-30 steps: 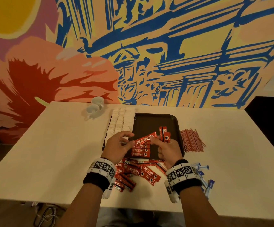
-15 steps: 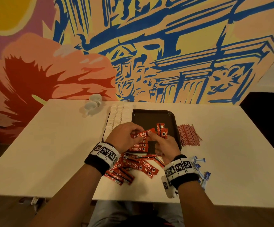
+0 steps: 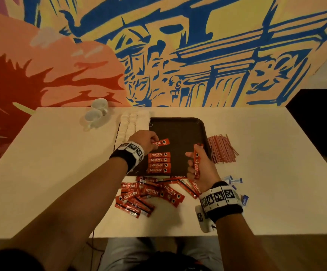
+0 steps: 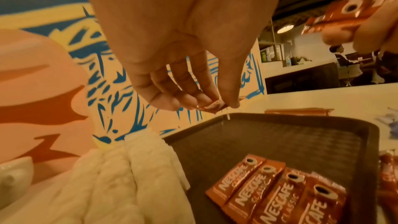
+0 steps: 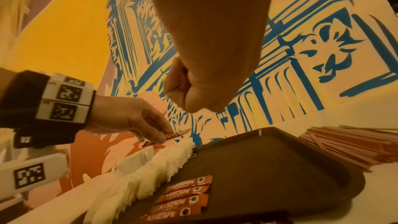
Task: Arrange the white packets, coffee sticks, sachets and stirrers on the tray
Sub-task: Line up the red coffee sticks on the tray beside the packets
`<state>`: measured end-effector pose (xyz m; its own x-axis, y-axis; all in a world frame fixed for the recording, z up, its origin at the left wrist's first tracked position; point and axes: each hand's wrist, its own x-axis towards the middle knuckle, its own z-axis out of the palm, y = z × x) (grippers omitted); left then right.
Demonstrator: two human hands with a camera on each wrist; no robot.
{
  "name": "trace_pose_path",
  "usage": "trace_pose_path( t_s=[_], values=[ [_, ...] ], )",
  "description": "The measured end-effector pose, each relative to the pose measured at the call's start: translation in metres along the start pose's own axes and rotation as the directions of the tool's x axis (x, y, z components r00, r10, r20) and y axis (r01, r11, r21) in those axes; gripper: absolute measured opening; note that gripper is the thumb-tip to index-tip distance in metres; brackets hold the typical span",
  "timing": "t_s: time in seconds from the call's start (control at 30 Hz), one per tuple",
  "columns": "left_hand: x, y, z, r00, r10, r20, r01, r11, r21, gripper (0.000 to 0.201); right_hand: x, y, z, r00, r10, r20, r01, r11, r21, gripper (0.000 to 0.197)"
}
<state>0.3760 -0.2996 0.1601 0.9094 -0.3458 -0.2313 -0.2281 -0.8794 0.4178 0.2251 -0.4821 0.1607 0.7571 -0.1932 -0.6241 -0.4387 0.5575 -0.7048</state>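
A dark tray (image 3: 188,126) lies on the white table. Rows of white packets (image 3: 131,124) fill its left side. Several red coffee sticks (image 3: 159,162) lie side by side on its near part. My left hand (image 3: 146,140) pinches one coffee stick (image 3: 161,142) by its end, just above that row. My right hand (image 3: 199,165) grips a small bundle of coffee sticks (image 3: 196,163) upright over the tray's right edge. Loose coffee sticks (image 3: 151,192) are heaped on the table in front of the tray. Red stirrers (image 3: 221,148) lie to the tray's right.
Two white cups (image 3: 96,114) stand at the back left of the table. Blue sachets (image 3: 235,181) lie near my right wrist. A painted wall rises right behind the table. My lap shows below the near table edge.
My hands have parted. The left one carried a single stick away from the bundle and further over the tray. The right one drew back to the right with the rest.
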Motion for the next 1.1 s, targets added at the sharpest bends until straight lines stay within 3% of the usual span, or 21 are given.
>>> trace_pose_path(
  t_s=[0.3, 0.57, 0.7, 0.9, 1.1],
  values=[
    [0.052, -0.014, 0.046, 0.994, 0.023, 0.110, -0.041, 0.987, 0.158, 0.022, 0.021, 0.007, -0.009, 0.998, 0.037, -0.048, -0.041, 0.996, -0.083, 0.050],
    [0.067, -0.022, 0.059, 0.990, 0.026, 0.141, -0.050, 0.984, 0.172, 0.024, 0.035, 0.005, -0.007, 0.998, 0.047, -0.037, -0.053, 0.984, -0.172, 0.052],
    [0.069, -0.021, 0.063, 0.991, 0.033, 0.130, -0.054, 0.986, 0.159, 0.022, 0.040, 0.005, -0.007, 0.999, 0.039, -0.031, -0.045, 0.972, -0.232, 0.053],
    [0.068, -0.018, 0.063, 0.992, 0.012, 0.126, -0.029, 0.991, 0.133, 0.022, 0.042, 0.005, -0.009, 0.999, 0.046, -0.016, -0.048, 0.982, -0.184, 0.055],
    [0.057, -0.014, 0.038, 0.999, -0.048, -0.009, 0.048, 0.999, -0.022, 0.022, 0.036, 0.003, -0.005, 0.998, 0.066, 0.007, -0.065, 0.996, -0.056, 0.059]
  ],
)
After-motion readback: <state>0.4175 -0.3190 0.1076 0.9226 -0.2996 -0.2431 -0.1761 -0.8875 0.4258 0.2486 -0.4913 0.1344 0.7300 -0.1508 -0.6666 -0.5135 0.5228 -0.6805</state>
